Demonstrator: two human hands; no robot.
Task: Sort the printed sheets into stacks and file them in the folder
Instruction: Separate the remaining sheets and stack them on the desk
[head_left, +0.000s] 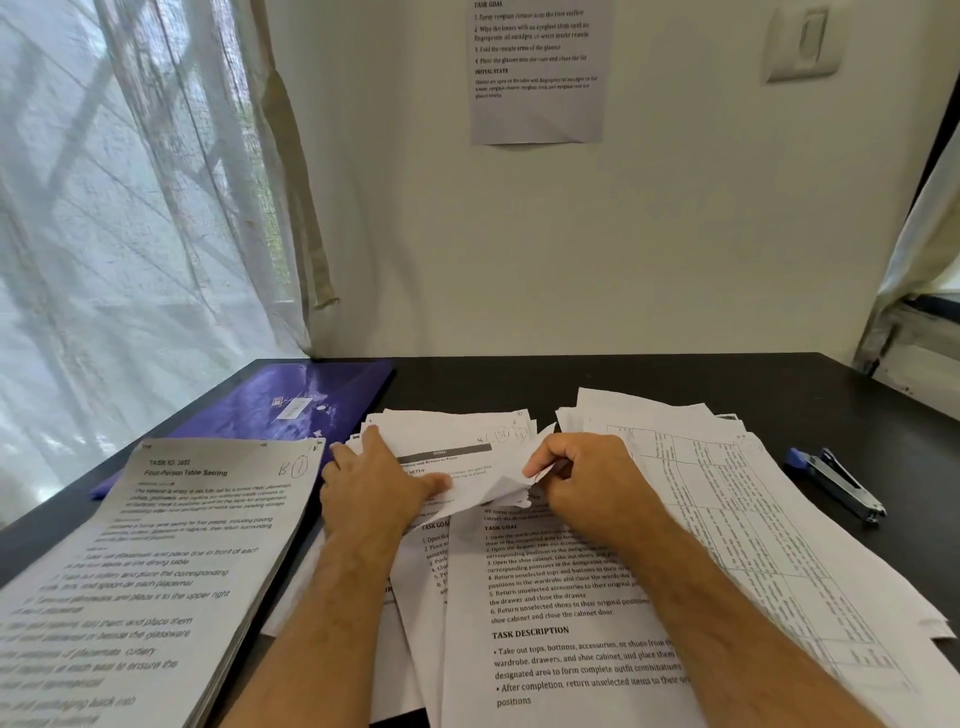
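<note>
A loose pile of printed sheets (566, 613) covers the middle of the black table (675, 379). My left hand (374, 483) lies flat on the upper sheets, fingers spread, thumb pressing the paper. My right hand (587, 478) pinches the crumpled, lifted corner of a sheet (498, 488) between thumb and fingers. A neat stack headed "Four-Person Table Setting" (156, 571) sits at the left. A purple folder (291, 400) lies shut at the back left, partly under that stack. Sheets with printed tables (727, 499) fan out to the right.
A blue and metal stapler (836, 483) lies on the table at the right. The window with a sheer curtain (130, 208) borders the table's left side. A printed notice (537, 67) hangs on the wall behind. The table's back strip shows bare black surface.
</note>
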